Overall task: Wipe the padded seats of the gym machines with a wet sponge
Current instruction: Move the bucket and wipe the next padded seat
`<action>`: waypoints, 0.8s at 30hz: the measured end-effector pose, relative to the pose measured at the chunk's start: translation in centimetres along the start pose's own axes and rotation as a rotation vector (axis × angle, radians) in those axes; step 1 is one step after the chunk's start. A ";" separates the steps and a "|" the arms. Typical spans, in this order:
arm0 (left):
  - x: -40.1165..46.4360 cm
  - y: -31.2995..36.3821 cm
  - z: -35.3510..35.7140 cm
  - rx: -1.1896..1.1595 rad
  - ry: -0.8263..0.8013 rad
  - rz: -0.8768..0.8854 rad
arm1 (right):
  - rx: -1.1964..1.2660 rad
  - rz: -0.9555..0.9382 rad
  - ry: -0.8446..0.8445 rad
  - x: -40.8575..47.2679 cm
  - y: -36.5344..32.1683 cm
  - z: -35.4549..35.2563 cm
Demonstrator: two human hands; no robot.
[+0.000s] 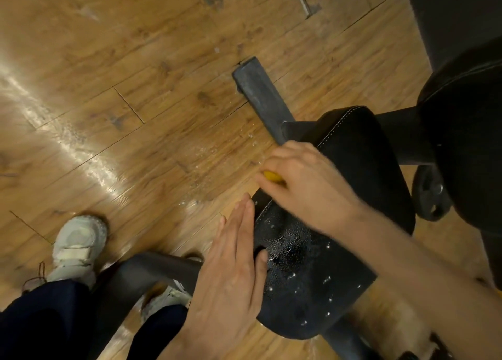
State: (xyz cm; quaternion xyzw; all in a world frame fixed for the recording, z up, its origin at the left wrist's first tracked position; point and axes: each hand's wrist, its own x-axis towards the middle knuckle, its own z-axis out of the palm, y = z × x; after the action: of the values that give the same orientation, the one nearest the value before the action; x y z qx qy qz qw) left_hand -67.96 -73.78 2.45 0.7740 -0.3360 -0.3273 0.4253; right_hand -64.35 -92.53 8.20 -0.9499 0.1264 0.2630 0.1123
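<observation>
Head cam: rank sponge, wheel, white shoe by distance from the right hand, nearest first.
1. Yellow sponge: gripped in the right hand, at the left edge of the padded seat.
2. Black wheel: to the hand's right, past the seat.
3. White shoe: far left on the wood floor, farthest.

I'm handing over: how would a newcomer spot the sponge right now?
Find the black padded seat, beaded with water drops. At its floor-side edge the right hand curls over something. The sponge is the yellow sliver under those fingers, the only bright colour there.
</observation>
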 end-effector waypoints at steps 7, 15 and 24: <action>0.1 -0.2 0.2 -0.018 0.002 0.012 | -0.091 0.286 0.103 2.3 0.1 0.2; 0.0 -0.2 0.2 0.018 0.021 0.023 | -0.049 0.244 0.126 2.6 2.7 -0.4; 0.1 -0.4 0.4 0.003 0.013 0.046 | 0.319 0.119 0.471 -3.1 -1.8 4.5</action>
State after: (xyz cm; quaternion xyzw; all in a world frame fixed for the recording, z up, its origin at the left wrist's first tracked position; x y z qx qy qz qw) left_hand -68.12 -73.83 1.96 0.7688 -0.3515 -0.3119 0.4337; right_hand -68.46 -89.01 6.35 -0.9460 0.2444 0.0184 0.2121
